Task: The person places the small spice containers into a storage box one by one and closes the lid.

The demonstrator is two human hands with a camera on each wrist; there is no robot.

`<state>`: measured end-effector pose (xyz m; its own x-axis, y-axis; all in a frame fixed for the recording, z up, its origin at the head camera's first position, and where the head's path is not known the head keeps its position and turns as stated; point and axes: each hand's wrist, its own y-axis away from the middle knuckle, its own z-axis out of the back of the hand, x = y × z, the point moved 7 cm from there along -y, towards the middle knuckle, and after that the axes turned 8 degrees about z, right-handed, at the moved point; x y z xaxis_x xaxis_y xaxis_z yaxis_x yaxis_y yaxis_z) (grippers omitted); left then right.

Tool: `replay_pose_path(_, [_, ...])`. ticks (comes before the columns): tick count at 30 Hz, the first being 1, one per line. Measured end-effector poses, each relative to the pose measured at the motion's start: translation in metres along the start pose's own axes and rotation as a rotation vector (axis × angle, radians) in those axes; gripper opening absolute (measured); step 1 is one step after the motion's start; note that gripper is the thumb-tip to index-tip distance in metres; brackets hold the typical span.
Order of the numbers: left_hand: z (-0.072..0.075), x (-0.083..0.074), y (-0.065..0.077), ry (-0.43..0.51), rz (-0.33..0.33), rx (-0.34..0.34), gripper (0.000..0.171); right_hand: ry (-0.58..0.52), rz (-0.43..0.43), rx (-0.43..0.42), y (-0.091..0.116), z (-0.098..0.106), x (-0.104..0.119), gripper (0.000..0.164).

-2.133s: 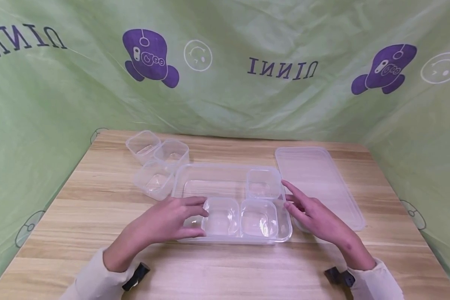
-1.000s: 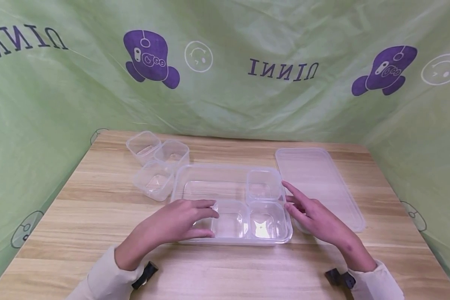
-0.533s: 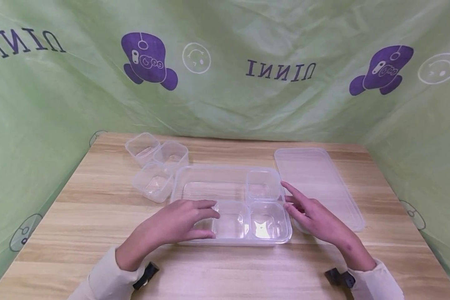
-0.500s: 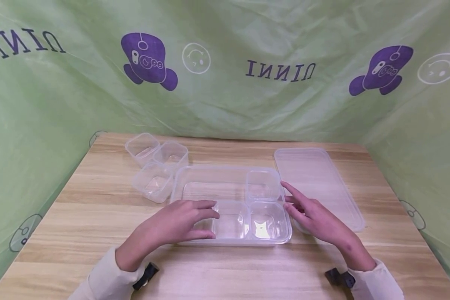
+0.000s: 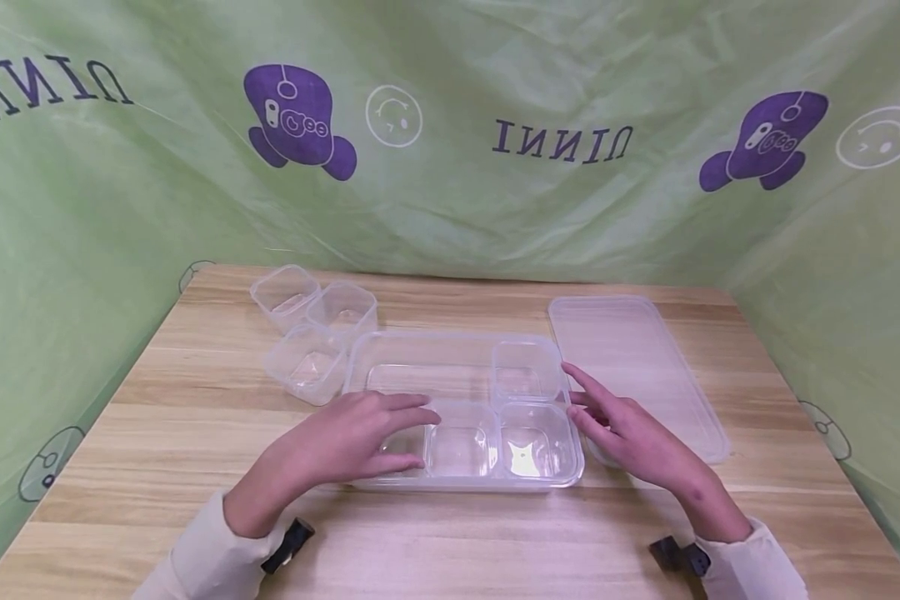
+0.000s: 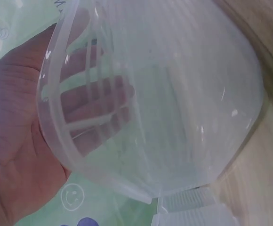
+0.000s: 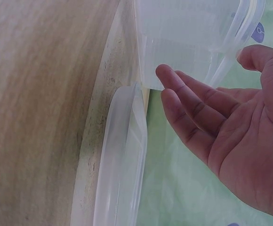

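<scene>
While the left hand (image 5: pixel 337 442) on my feed has its fingers loosely spread beside a small tub (image 5: pixel 461 452) inside the large clear box (image 5: pixel 457 483), the right hand (image 5: pixel 626 429), fingers also spread, is at the box's right end, near the lid (image 5: pixel 637 367). I cannot tell whether either touches anything. Two more tubs (image 5: pixel 525 385) sit inside.

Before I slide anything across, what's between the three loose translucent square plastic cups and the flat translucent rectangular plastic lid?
In the head view, a clear rectangular plastic box stands between them, holding three translucent square plastic cups.
</scene>
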<state>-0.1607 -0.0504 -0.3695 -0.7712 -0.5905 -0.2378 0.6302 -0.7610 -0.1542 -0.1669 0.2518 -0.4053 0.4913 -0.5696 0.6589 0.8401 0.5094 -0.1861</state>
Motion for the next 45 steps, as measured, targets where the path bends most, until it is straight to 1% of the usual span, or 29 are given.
replay_pose_path(2, [0.005,0.001,0.001,-0.005,-0.020,-0.042,0.044,-0.001,-0.006,0.002,0.000,0.000,0.000,0.058])
replay_pose_path(6, [0.015,0.002,0.003,-0.020,-0.055,-0.150,0.040,-0.004,-0.013,0.004,0.000,0.000,0.000,0.059])
replay_pose_path(9, [0.024,0.006,0.004,-0.024,-0.051,-0.231,0.038,-0.005,-0.016,0.005,0.000,0.000,0.000,0.059])
replay_pose_path(13, [0.035,0.014,0.009,-0.039,-0.010,-0.308,0.037,-0.007,-0.017,0.007,0.000,0.000,0.000,0.059])
replay_pose_path(15, [0.041,0.019,0.012,-0.060,0.019,-0.333,0.037,-0.005,-0.017,0.008,0.000,0.000,0.000,0.059])
replay_pose_path(18, [0.051,0.028,0.016,-0.101,0.065,-0.366,0.036,-0.004,-0.018,0.008,0.000,0.000,-0.001,0.059])
replay_pose_path(23, [0.068,0.043,0.025,-0.138,0.166,-0.384,0.033,-0.006,-0.014,0.009,0.000,0.000,-0.001,0.059])
replay_pose_path(25, [0.073,0.049,0.030,-0.135,0.224,-0.370,0.031,-0.008,-0.012,0.009,0.000,0.000,-0.001,0.059])
replay_pose_path(26, [0.075,0.052,0.033,-0.128,0.264,-0.355,0.032,-0.010,-0.011,0.008,0.000,0.000,-0.001,0.059])
replay_pose_path(30, [0.075,0.065,0.041,-0.120,0.431,-0.252,0.036,-0.018,-0.011,0.006,0.000,0.000,-0.002,0.059])
replay_pose_path(32, [0.073,0.070,0.044,-0.126,0.497,-0.206,0.039,-0.020,-0.012,0.006,0.000,0.000,-0.002,0.059])
replay_pose_path(37, [0.071,0.079,0.051,-0.144,0.613,-0.142,0.044,-0.017,-0.013,0.009,0.000,0.000,-0.002,0.059])
replay_pose_path(39, [0.071,0.084,0.053,-0.146,0.654,-0.111,0.049,-0.015,-0.012,0.008,0.000,0.000,-0.001,0.059])
replay_pose_path(43, [0.067,0.092,0.058,-0.129,0.714,-0.034,0.061,-0.017,-0.011,0.008,0.000,0.000,-0.001,0.060])
replay_pose_path(45, [0.065,0.096,0.060,-0.115,0.737,-0.005,0.065,-0.021,-0.013,0.008,0.000,0.000,-0.001,0.060])
